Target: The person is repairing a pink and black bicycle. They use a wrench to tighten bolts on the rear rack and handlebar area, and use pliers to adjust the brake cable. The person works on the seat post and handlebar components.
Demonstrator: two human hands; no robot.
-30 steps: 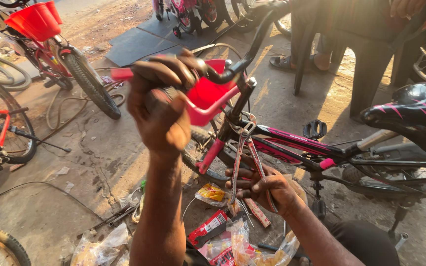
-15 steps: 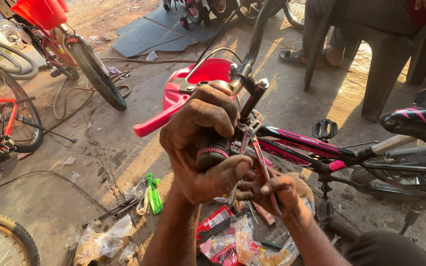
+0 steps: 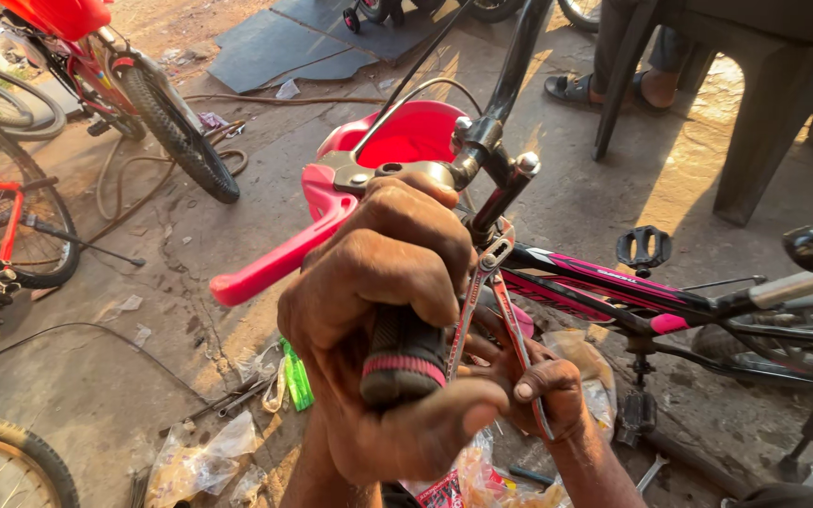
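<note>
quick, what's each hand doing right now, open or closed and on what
Left hand: closed around the black handlebar grip of the pink bicycle.
Right hand: closed on the handles of the pliers, whose tip sits at the handlebar clamp.

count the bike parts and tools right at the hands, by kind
handlebar grip, in the left hand: 1
pink brake lever: 1
pliers, in the right hand: 1
black pedal: 1
total: 4
</note>
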